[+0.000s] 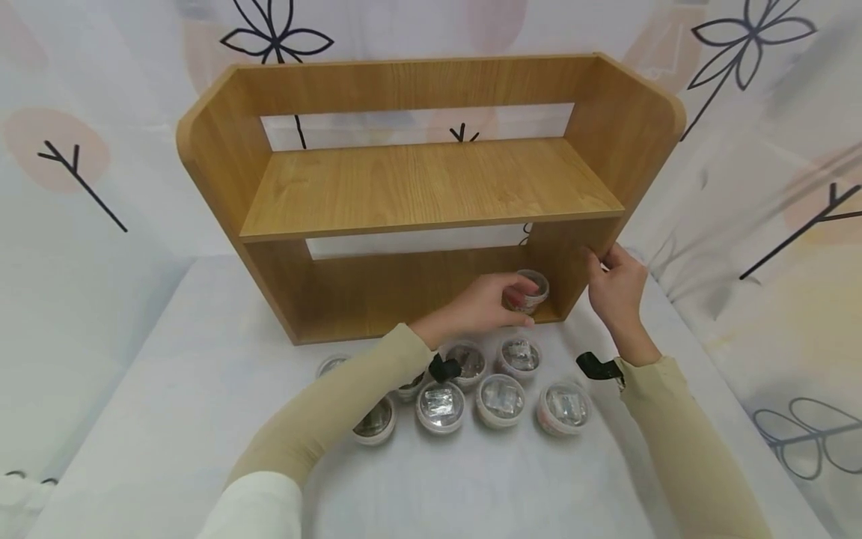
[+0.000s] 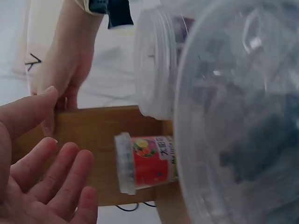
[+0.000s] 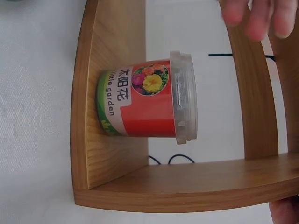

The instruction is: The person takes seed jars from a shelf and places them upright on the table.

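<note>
A plastic cup (image 1: pixel 537 288) with a clear lid stands upright on the lower board at the right end of a wooden shelf (image 1: pixel 424 187). In the right wrist view this cup (image 3: pixel 149 116) has a red label with flowers and the words "little garden". My left hand (image 1: pixel 486 301) is beside the cup; in the left wrist view the same hand (image 2: pixel 46 182) has its fingers spread and apart from the cup (image 2: pixel 150 161). With thumb and fingers, my right hand (image 1: pixel 618 292) grips the shelf's right side panel (image 1: pixel 582 258) at its front edge.
Several more lidded cups (image 1: pixel 501 400) stand on the white tablecloth (image 1: pixel 471 486) in front of the shelf, some partly hidden by the left sleeve. Two of these cups loom close in the left wrist view. A patterned cloth (image 1: pixel 774 224) hangs behind and to the right.
</note>
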`<state>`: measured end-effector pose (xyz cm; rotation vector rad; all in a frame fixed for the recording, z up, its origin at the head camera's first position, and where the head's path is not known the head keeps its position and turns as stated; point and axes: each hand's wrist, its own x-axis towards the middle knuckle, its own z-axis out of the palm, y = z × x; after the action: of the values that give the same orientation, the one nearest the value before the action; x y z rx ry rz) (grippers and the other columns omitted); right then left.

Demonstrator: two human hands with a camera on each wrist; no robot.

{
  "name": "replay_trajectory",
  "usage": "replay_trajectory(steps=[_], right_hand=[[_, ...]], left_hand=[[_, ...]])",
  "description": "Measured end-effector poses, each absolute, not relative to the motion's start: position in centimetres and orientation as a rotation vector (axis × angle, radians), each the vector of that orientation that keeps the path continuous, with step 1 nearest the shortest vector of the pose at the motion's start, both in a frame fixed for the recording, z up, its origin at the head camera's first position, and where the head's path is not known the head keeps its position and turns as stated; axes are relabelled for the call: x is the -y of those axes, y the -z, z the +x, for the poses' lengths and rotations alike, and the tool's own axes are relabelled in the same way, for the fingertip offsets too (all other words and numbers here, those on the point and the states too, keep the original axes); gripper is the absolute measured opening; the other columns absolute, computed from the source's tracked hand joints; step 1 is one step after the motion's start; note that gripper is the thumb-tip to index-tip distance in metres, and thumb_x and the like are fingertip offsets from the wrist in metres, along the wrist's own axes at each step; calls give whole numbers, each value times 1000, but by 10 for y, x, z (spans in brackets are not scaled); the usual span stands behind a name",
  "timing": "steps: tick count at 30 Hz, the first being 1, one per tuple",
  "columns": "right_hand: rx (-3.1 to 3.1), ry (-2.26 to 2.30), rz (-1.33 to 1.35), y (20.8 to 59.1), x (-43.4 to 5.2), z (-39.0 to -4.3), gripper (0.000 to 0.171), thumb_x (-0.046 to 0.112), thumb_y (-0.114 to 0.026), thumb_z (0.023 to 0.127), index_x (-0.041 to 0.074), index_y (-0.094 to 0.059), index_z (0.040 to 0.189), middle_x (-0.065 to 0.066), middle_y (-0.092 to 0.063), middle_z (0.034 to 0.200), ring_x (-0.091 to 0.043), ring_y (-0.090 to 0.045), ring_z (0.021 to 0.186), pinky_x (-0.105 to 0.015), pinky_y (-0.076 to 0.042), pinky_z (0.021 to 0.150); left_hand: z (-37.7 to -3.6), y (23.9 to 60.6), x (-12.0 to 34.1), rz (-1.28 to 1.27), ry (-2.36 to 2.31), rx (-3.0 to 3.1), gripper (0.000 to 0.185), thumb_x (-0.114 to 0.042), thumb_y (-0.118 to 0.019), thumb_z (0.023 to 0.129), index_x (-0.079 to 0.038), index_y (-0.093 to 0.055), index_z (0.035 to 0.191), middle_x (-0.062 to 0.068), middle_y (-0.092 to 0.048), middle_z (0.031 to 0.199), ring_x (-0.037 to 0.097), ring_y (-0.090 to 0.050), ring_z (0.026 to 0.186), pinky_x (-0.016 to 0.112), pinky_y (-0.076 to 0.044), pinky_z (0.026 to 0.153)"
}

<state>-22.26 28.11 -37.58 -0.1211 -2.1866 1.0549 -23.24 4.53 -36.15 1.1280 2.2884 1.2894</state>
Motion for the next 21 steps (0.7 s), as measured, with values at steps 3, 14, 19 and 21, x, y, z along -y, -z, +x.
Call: replay_trajectory(steps=[3, 14, 19, 21], right_hand=[[2188, -1061, -115, 376, -281, -222, 30, 21, -60, 98, -1, -72, 115, -16, -73, 105, -27, -69, 105, -40, -57, 85], [2188, -1059, -113, 376, -281, -223, 31, 23, -60, 98, 0, -72, 116, -15, -73, 107, -26, -69, 106, -41, -56, 86], [2180, -1055, -130, 376, -281, -223, 30, 23, -62, 97, 1, -73, 114, -14, -74, 106, -26, -69, 104, -35, -57, 85], [2186, -1065, -132, 376, -281, -222, 31, 24, -61, 97, 1, -72, 116, -14, -73, 107, -26, -69, 105, -39, -57, 86]], left_hand=[[-242, 367, -47, 1061, -1381, -2201, 52, -8, -81, 84, 1, -60, 130, 14, -64, 127, 26, -64, 111, 29, -52, 92], [-274, 379, -55, 923, -1417, -2216, 53, -7, -78, 85, -3, -58, 134, 11, -61, 132, 21, -56, 119, 23, -47, 93], [-282, 382, -65, 879, -1421, -2254, 52, -10, -77, 87, -6, -58, 136, 10, -60, 136, 22, -53, 126, 26, -44, 99], [-285, 382, -68, 851, -1417, -2258, 53, -10, -78, 86, -7, -59, 136, 10, -59, 137, 21, -52, 127, 24, -44, 98]])
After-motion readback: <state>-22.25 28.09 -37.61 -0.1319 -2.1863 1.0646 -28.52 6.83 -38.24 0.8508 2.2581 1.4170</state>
